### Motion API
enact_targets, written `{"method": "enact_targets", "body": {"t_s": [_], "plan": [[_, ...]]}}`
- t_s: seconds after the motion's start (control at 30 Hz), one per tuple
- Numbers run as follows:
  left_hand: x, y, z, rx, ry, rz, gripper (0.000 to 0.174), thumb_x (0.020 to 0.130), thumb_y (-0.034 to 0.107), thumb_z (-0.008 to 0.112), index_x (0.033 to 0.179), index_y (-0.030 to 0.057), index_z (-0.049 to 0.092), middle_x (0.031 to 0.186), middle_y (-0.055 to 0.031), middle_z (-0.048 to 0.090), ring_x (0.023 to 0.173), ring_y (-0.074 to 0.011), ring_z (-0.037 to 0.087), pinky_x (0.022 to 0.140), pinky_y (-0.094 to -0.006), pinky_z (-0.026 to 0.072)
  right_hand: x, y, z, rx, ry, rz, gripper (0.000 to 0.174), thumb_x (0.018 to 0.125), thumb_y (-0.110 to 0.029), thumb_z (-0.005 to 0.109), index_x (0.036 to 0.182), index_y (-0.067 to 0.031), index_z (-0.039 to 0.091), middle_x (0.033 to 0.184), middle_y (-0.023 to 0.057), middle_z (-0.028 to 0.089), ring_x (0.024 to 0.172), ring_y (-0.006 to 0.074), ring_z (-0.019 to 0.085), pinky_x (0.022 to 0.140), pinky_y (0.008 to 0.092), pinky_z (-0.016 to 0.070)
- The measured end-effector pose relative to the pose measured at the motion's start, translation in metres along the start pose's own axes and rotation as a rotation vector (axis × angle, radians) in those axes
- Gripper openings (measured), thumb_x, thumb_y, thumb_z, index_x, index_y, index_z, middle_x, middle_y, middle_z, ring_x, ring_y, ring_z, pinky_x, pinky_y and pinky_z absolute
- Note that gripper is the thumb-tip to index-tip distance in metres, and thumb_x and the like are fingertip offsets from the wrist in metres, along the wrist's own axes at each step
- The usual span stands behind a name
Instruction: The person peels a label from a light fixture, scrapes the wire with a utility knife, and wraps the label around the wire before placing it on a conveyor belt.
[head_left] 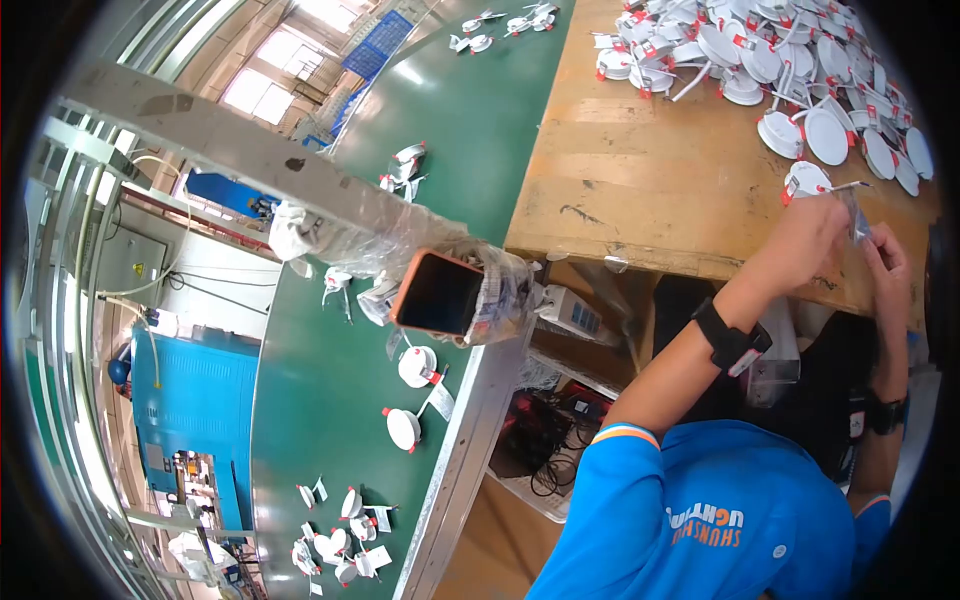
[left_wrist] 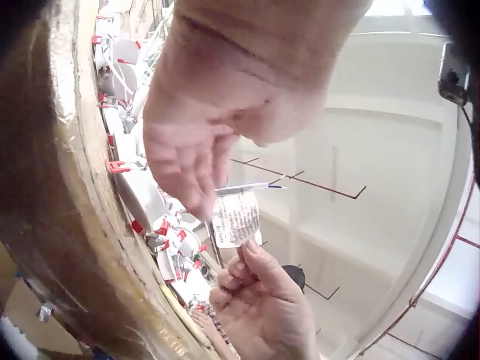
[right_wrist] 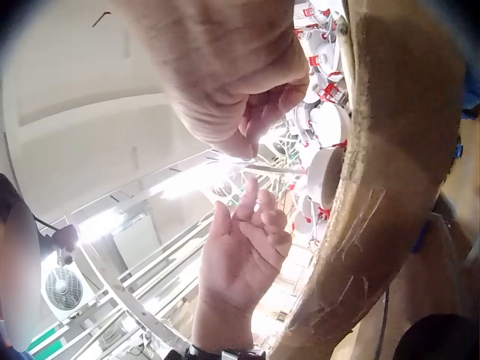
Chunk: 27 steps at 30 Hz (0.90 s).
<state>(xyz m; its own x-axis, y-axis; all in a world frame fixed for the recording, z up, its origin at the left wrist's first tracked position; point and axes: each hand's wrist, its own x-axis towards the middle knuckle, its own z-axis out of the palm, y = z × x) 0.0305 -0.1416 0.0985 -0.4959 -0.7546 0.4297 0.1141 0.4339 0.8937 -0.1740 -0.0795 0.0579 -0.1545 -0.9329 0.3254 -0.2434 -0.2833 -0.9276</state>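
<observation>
A round white downlight (head_left: 805, 180) with red clips lies at the table's front edge, just beyond my left hand (head_left: 818, 228). Its thin cable (left_wrist: 251, 186) sticks out past those fingers, with a blue tip. A small printed label (left_wrist: 237, 219) spans between the two hands in the left wrist view. My right hand (head_left: 890, 268) pinches the label's lower edge between thumb and fingers. The left fingertips are right at its other edge. In the right wrist view the left thumb (right_wrist: 220, 219) stands apart from the loosely bent fingers.
A large heap of white downlights (head_left: 760, 60) covers the far right of the wooden table (head_left: 620, 180). To the left runs a green conveyor (head_left: 470, 150) with scattered downlights. A phone (head_left: 438, 292) hangs on a plastic-wrapped metal beam between them.
</observation>
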Motion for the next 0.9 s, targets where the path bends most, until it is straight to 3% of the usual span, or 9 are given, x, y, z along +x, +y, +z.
{"method": "enact_targets", "body": {"t_s": [0.07, 0.17, 0.3, 0.6, 0.73, 0.77, 0.8, 0.87, 0.9], "plan": [[-0.002, 0.005, -0.008, -0.513, 0.103, -0.338, 0.014, 0.08, 0.009, 0.059, 0.084, -0.0023, 0.053, 0.067, -0.0101, 0.053, 0.059, -0.0199, 0.054, 0.056, -0.0313, 0.0426, 0.003, 0.004, 0.003, -0.017, 0.017, -0.008, 0.008, 0.087, -0.009, 0.055, 0.083, -0.0018, 0.054, 0.08, -0.0029, 0.048, 0.077, 0.005, 0.044, 0.072, 0.0187, 0.0352], [-0.022, 0.018, 0.009, -0.025, 0.246, -0.151, 0.02, 0.078, 0.012, 0.064, 0.086, -0.0019, 0.051, 0.068, -0.0056, 0.051, 0.061, -0.0114, 0.05, 0.056, -0.0268, 0.0413, 0.008, 0.004, 0.006, -0.082, 0.009, -0.041, 0.009, 0.087, -0.009, 0.056, 0.083, -0.0018, 0.054, 0.079, -0.0033, 0.046, 0.077, 0.0048, 0.044, 0.072, 0.0188, 0.0351], [-0.027, -0.01, 0.04, -0.135, 0.457, -0.062, 0.017, 0.077, 0.007, 0.064, 0.084, -0.0014, 0.051, 0.07, -0.0057, 0.05, 0.063, -0.0118, 0.048, 0.056, -0.0264, 0.0406, 0.007, -0.004, 0.016, -0.138, -0.026, -0.048, 0.008, 0.085, -0.008, 0.057, 0.082, -0.0017, 0.054, 0.078, -0.0038, 0.045, 0.075, 0.0046, 0.043, 0.07, 0.0188, 0.035], [-0.026, -0.019, 0.043, -0.218, 0.516, 0.06, 0.011, 0.078, 0.002, 0.061, 0.083, -0.0038, 0.053, 0.073, -0.0112, 0.052, 0.066, -0.0167, 0.052, 0.059, -0.029, 0.0418, 0.002, -0.026, 0.025, -0.386, 0.016, -0.182, 0.008, 0.083, -0.006, 0.058, 0.082, 0.0004, 0.054, 0.075, -0.001, 0.044, 0.07, 0.0074, 0.042, 0.065, 0.0209, 0.0348], [-0.03, -0.012, 0.022, 0.285, 0.457, 0.343, 0.004, 0.079, 0.0, 0.055, 0.082, -0.0033, 0.054, 0.075, -0.0163, 0.053, 0.067, -0.0312, 0.053, 0.06, -0.0371, 0.0431, 0.001, -0.047, 0.034, -0.606, 0.025, -0.311, 0.006, 0.08, -0.004, 0.057, 0.08, 0.0002, 0.054, 0.077, 0.0052, 0.048, 0.071, 0.0149, 0.047, 0.067, 0.0252, 0.0376], [-0.032, -0.025, 0.016, 0.359, 0.295, 0.143, 0.004, 0.079, -0.002, 0.052, 0.083, -0.0023, 0.053, 0.076, -0.0174, 0.053, 0.07, -0.0357, 0.052, 0.06, -0.0403, 0.0428, 0.003, -0.054, 0.041, -0.565, -0.005, -0.354, 0.004, 0.079, -0.004, 0.055, 0.08, -0.0004, 0.054, 0.082, 0.0091, 0.051, 0.076, 0.0205, 0.05, 0.07, 0.0299, 0.0396], [-0.037, -0.005, 0.001, 0.57, 0.283, 0.306, 0.007, 0.079, -0.002, 0.053, 0.085, -0.001, 0.053, 0.076, -0.0164, 0.053, 0.071, -0.0345, 0.053, 0.061, -0.0396, 0.0435, 0.006, -0.055, 0.041, -0.462, -0.039, -0.394, 0.005, 0.079, -0.005, 0.055, 0.082, -0.0008, 0.055, 0.082, 0.0092, 0.051, 0.079, 0.0219, 0.05, 0.072, 0.033, 0.0405], [-0.027, -0.021, -0.002, 0.44, 0.366, 0.417, 0.008, 0.078, 0.001, 0.059, 0.086, 0.0013, 0.056, 0.078, -0.0142, 0.056, 0.07, -0.028, 0.055, 0.06, -0.0355, 0.0449, 0.015, -0.066, 0.033, -0.525, -0.156, -0.417, 0.009, 0.076, -0.009, 0.059, 0.082, -0.002, 0.056, 0.082, 0.0112, 0.051, 0.081, 0.0277, 0.049, 0.073, 0.0365, 0.0403], [-0.03, -0.003, -0.01, 0.6, 0.303, 0.331, 0.006, 0.079, 0.001, 0.06, 0.084, 0.0016, 0.058, 0.075, -0.0115, 0.057, 0.064, -0.0242, 0.055, 0.058, -0.0329, 0.0444, 0.022, -0.074, 0.032, -0.552, -0.169, -0.494, 0.009, 0.075, -0.009, 0.06, 0.08, -0.0029, 0.055, 0.081, 0.0117, 0.051, 0.082, 0.0297, 0.048, 0.072, 0.0372, 0.0397]]}}
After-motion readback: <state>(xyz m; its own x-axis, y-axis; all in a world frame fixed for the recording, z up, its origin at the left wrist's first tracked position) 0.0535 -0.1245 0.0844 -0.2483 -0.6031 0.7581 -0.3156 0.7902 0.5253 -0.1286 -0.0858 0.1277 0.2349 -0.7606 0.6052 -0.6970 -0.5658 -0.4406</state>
